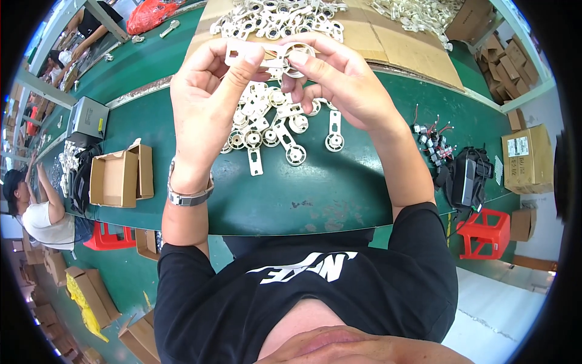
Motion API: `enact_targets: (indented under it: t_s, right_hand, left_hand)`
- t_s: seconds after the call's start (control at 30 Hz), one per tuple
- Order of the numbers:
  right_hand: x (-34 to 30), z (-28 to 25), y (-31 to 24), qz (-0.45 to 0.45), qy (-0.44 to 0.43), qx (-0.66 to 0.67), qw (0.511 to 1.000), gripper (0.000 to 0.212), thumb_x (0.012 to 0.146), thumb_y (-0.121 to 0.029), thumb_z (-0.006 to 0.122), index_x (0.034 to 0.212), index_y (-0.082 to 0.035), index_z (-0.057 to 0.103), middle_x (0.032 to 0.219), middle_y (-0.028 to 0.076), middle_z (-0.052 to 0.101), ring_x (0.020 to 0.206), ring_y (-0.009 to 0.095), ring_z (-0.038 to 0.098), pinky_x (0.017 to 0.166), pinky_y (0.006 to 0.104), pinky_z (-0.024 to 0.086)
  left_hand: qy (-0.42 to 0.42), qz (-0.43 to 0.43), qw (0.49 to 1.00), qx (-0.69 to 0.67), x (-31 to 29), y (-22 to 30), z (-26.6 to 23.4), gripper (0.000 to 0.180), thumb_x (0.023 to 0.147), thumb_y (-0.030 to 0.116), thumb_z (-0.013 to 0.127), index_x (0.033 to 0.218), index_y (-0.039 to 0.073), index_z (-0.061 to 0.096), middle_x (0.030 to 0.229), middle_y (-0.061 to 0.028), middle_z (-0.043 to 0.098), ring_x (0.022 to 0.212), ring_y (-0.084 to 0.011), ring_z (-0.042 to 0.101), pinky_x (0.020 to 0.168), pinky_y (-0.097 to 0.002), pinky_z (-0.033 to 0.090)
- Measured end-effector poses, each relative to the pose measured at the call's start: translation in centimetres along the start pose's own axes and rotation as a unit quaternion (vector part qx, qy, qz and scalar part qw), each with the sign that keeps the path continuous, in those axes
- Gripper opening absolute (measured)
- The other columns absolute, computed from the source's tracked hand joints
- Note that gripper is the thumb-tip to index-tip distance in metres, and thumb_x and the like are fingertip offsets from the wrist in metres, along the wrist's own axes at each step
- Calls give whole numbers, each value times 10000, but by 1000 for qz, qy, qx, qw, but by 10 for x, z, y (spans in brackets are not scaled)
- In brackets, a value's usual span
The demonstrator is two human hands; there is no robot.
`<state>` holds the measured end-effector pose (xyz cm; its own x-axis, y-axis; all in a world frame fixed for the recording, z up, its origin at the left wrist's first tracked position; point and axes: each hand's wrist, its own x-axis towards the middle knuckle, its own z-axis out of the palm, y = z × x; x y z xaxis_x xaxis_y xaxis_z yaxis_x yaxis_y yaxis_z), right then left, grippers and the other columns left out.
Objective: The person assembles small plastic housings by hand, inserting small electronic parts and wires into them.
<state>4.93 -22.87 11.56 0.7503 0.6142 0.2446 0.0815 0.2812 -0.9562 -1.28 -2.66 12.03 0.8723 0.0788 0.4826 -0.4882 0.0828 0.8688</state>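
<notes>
Above the far half of the green table, both my hands hold one cream plastic part [270,62] with a flat arm and a round ring end. My left hand [206,97] pinches the flat arm between thumb and fingers. The ring sits in my right hand [345,76], its thumb pressed on the rim. Thin brownish strands show near the ring; I cannot tell what they are. Below my hands lies a loose pile of similar cream plastic parts [253,139], with a few single ones [334,130] at its near and right sides.
More cream parts [282,21] cover cardboard [388,36] at the back. An open cardboard box [114,180] and a grey metal box [88,120] stand left. Small wired components [433,144] and a black device [470,179] lie right. Other people [45,209] sit at the left.
</notes>
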Motion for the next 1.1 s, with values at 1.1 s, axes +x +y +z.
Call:
enact_targets:
  t_s: [1.1]
  right_hand:
    - [110,-131,55,138,251,-101,953,404,1017,-216,693,1360,-11,632,1020,112,725,859,193,686,667,340,571]
  left_hand:
    - [-239,98,773,579,-19,-125,-3,403,853,92,779,1235,82,651,1255,-113,614,1278,-345,524,1078,-514,398]
